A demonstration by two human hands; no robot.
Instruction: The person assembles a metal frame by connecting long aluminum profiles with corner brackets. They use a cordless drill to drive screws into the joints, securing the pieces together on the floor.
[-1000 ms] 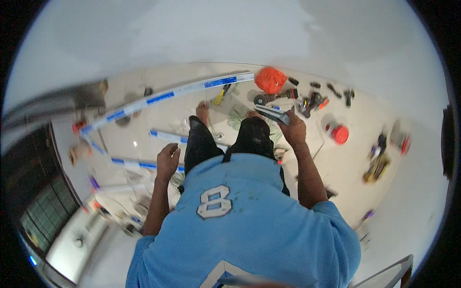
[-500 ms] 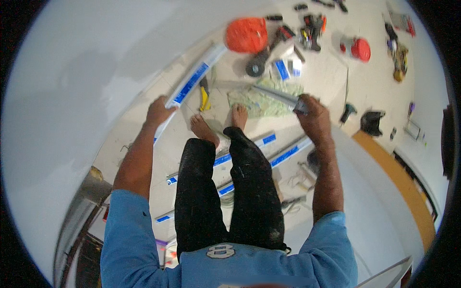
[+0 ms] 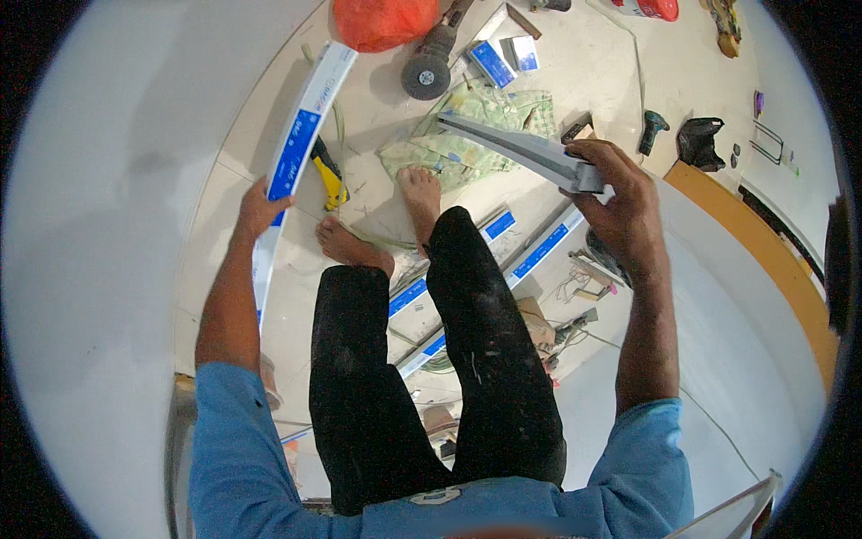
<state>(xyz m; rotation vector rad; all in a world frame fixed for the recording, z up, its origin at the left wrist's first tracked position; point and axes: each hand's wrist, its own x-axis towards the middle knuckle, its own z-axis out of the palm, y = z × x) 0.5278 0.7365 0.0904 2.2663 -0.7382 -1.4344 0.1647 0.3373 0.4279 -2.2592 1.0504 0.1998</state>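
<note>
- One second ago the left hand point(image 3: 262, 208) was without any object; now its fingers are grasping the long white-and-blue strip point(image 3: 294, 153), with the thumb across it.
- The strip stands steeper in the view than before, along the person's left side, near the wall point(image 3: 117, 180). I cannot tell if its far end touches the floor point(image 3: 588, 76).
- The right hand point(image 3: 621, 184) has kept the grey channel piece point(image 3: 521, 151), its fingers closed around the near end. In my judgement, both hands are now occupied by the work with these long pieces.
- The strip is straight and narrow, smooth, with blue printed bands on white.
- The channel piece looks rigid, perhaps metal or plastic, with a folded profile; its free end points over the crumpled green patterned cloth point(image 3: 489, 106).
- The floor has glossy, pale tiles. On it lie a grinder point(image 3: 429, 67) with round dark disc, a yellow-and-black tool point(image 3: 334, 189) and a wrinkled orange bag point(image 3: 386, 22).
</note>
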